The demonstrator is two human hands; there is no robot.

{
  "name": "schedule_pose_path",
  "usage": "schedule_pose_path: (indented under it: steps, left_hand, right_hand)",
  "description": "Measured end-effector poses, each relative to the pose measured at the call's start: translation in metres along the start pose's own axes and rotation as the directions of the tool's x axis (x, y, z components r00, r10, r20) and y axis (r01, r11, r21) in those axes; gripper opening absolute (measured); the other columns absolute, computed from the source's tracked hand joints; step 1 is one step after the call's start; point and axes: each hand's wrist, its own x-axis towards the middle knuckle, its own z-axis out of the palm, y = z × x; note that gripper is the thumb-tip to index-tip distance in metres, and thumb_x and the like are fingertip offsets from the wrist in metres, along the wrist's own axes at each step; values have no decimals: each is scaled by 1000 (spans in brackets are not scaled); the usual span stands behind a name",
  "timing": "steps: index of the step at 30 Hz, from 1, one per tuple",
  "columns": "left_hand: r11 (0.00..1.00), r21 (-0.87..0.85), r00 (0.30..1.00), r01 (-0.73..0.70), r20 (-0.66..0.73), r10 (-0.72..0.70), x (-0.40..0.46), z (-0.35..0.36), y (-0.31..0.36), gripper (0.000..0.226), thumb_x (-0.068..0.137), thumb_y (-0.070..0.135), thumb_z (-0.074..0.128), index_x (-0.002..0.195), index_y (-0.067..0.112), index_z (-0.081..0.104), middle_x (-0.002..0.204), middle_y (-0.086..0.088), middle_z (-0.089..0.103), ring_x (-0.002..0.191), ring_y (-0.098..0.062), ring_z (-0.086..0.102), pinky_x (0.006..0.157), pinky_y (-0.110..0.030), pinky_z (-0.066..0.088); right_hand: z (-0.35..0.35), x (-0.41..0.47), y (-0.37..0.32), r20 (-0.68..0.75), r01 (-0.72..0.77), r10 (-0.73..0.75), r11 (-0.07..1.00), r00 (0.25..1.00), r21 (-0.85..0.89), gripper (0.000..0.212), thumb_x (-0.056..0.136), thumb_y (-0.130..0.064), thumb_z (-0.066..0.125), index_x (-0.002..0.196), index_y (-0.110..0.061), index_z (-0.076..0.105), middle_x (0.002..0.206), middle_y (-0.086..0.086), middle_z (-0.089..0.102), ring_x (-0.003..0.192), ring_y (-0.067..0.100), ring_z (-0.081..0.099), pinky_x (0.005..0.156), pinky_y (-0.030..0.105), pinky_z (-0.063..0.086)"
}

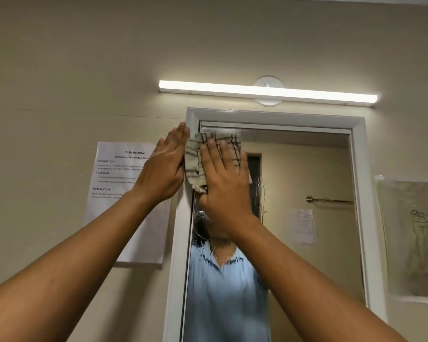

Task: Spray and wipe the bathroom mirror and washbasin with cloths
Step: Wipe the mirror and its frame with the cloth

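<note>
Cloth point(218, 161) sits in the top-left corner of the mirror point(304, 183), pinned flat to the glass under the right hand point(224, 183); fingers point(211, 154) straight, spread, pressing, not curled round it. Left hand point(162, 169) is just left of the cloth, flat on the mirror frame point(183, 233), fingers straight, holding nothing, fingertips touching the cloth's left edge. Unwiped glass lies right of and below the cloth: streaky spray runs just below the right hand, so the likely stroke goes right or down. Frame edge blocks leftward travel. Light bar point(267, 92) above the mirror, paper notice point(124, 183) left of it. Washbasin not in view.
</note>
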Motion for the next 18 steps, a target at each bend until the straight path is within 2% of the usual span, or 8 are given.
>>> schedule_pose_path:
  steps: [3, 6, 11, 15, 18]
  left_hand:
    - [1000, 24, 1000, 3, 24, -3, -15, 3, -2, 64, 103, 35, 32, 158, 20, 0, 164, 4, -5, 151, -12, -2, 125, -35, 5]
    - [999, 33, 1000, -1, 30, 0, -31, 5, -1, 61, 103, 33, 24, 157, 23, -1, 165, 5, -6, 151, -11, -2, 124, -35, 6]
    - [999, 43, 999, 7, 47, -9, -54, 9, 3, 60, 103, 32, 24, 157, 25, -2, 166, 7, -5, 152, -10, 0, 124, -35, 7]
    - [999, 41, 998, 15, 53, -17, -65, 12, 7, 60, 103, 33, 23, 157, 25, -2, 166, 6, -5, 152, -9, 0, 124, -35, 7]
    - [999, 21, 998, 26, 49, -27, -67, 12, 8, 60, 103, 35, 23, 158, 25, 0, 166, 5, -2, 153, -10, 0, 124, -38, 9]
  right_hand:
    - [12, -37, -5, -15, 61, -60, 998, 998, 24, 72, 93, -50, 27, 155, -12, 29, 163, 8, 23, 153, 27, 12, 120, 60, 10]
    - [14, -76, -7, 45, 136, -137, 991, 990, 15, 73, 93, -51, 31, 156, -13, 25, 165, 7, 19, 154, 26, 8, 119, 61, 14]
    - [13, -115, -4, 136, 244, -244, 970, 960, 18, 74, 98, -55, 4, 157, -14, 22, 165, 6, 17, 154, 25, 7, 118, 60, 18]
    - [14, -99, 9, 129, 307, -302, 952, 944, -17, 71, 98, -55, 24, 158, -16, 20, 166, 6, 14, 154, 25, 5, 119, 59, 15]
    - [11, -68, 20, 78, 279, -274, 959, 958, -51, 74, 94, -51, 41, 157, -17, 23, 165, 6, 19, 153, 26, 9, 121, 57, 11]
